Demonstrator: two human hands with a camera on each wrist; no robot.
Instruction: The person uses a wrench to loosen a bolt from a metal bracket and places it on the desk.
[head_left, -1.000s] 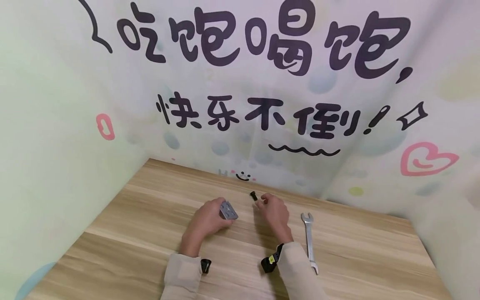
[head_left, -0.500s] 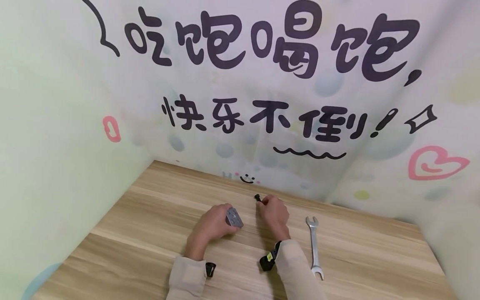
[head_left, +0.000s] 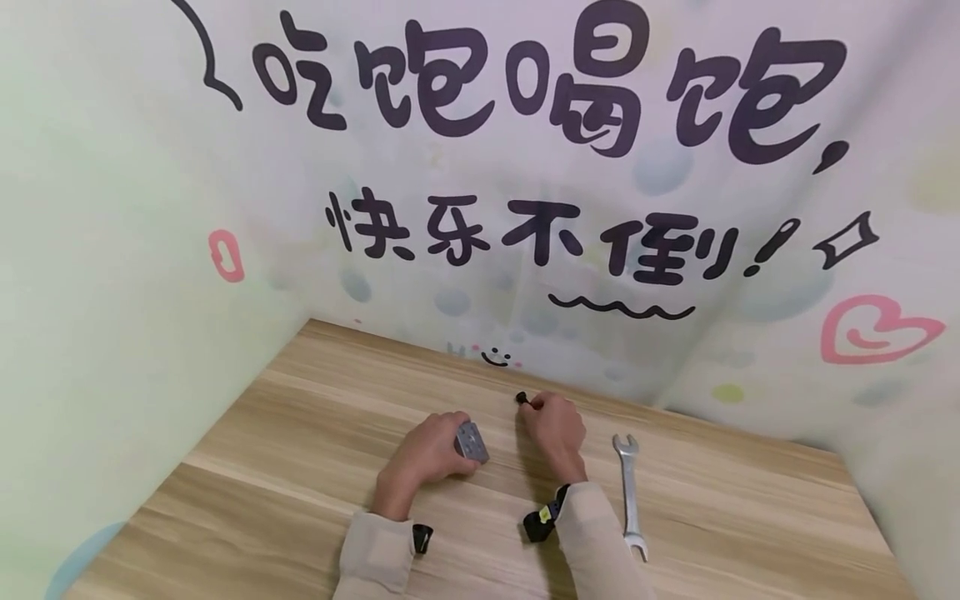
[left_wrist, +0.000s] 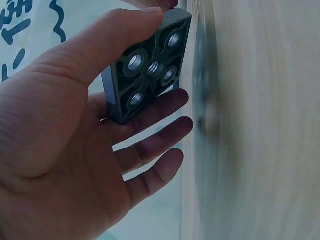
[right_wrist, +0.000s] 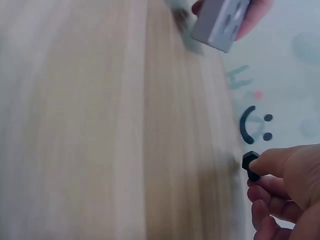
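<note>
My left hand (head_left: pixel 429 450) grips a grey square block (head_left: pixel 471 442) with several holes through it, just above the table. In the left wrist view the block (left_wrist: pixel 149 83) is held along its edges, the thumb over the top and the other fingers spread below. My right hand (head_left: pixel 557 423) pinches a black hex bolt (head_left: pixel 521 397), to the right of the block and apart from it. The right wrist view shows the hexagonal head of the bolt (right_wrist: pixel 250 161) past the thumb and forefinger; the fingers hide part of its shank. The remaining right fingers curl in beneath.
A silver open-end wrench (head_left: pixel 629 493) lies on the wooden table (head_left: pixel 750 500), right of my right forearm. The printed wall (head_left: pixel 450 325) rises at the table's back edge, close behind the hands. Another wall (head_left: pixel 112 292) borders the left side.
The right fingers have closed further over the bolt, so less of its shank shows now. The block in my left hand has shifted slightly right and down in the head view, which itself moved a little.
</note>
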